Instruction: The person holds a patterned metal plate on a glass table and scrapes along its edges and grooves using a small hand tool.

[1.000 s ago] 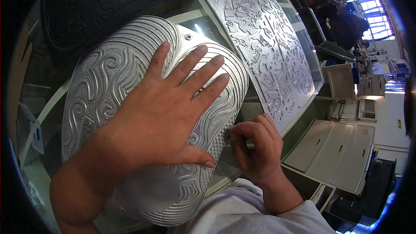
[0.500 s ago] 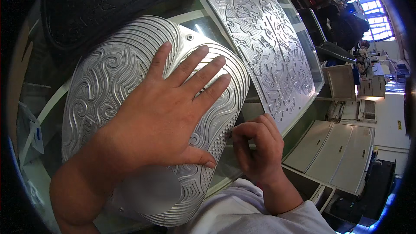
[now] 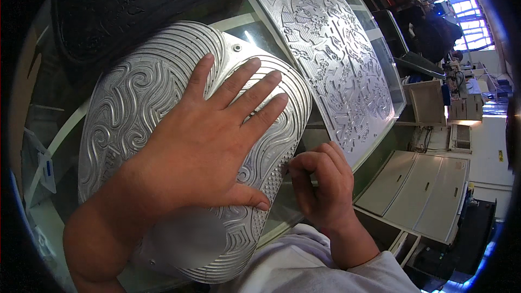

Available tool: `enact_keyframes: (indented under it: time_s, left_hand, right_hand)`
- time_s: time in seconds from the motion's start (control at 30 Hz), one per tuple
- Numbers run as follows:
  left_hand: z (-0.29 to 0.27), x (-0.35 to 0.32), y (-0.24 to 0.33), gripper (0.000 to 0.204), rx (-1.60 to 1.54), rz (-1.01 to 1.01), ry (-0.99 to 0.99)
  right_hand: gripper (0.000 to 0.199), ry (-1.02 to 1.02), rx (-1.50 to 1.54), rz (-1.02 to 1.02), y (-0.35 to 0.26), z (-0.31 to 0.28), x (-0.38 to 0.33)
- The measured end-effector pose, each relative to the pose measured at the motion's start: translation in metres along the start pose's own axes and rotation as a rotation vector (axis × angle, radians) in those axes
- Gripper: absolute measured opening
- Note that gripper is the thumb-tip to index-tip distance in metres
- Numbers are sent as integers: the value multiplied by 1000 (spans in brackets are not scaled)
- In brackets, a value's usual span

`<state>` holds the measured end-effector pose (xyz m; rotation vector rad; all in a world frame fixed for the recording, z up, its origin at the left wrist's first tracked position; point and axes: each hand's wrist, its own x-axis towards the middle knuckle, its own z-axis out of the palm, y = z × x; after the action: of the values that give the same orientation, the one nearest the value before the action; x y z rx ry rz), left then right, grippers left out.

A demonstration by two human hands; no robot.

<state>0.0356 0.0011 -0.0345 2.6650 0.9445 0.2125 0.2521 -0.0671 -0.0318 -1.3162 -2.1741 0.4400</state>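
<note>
A silvery metal mould plate [image 3: 138, 84], rounded and engraved with swirls and ridged bands, lies on a glass tabletop. My left hand [image 3: 198, 138] rests across its middle, palm down, fingers spread and thumb toward the plate's right edge. Just off that edge, beside a band of small raised dots, is my right hand [image 3: 324, 182]. Its fingers are curled into a pinch; whatever they hold, if anything, is too small or hidden to make out. A blurred grey oval covers part of the plate below my left wrist.
A second silvery relief plate [image 3: 342, 59] lies at the far right of the glass table. A black embossed sheet [image 3: 163, 2] covers the far left. Pale cabinets [image 3: 415, 190] stand to the right, with dark equipment [image 3: 434, 35] beyond.
My right hand has shifted very slightly left toward the plate's edge, still pinched. The left hand and the plates stay in place.
</note>
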Motion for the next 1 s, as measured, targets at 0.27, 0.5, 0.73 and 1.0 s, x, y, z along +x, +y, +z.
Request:
enact_keyframes:
  time_s: [0.27,0.5,0.73,1.0]
  left_hand:
    - [0,0,0,118,-13,4,11]
    - [0,0,0,118,-16,2,3]
    - [-1,0,0,118,-7,12,19]
    - [0,0,-1,117,-23,1,13]
  right_hand:
    - [28,4,15,4,0,0,0]
    - [22,-21,16,47,-2,-2,2]
    - [28,-22,17,-20,2,-2,1]
    - [22,-31,-17,6,0,-2,2]
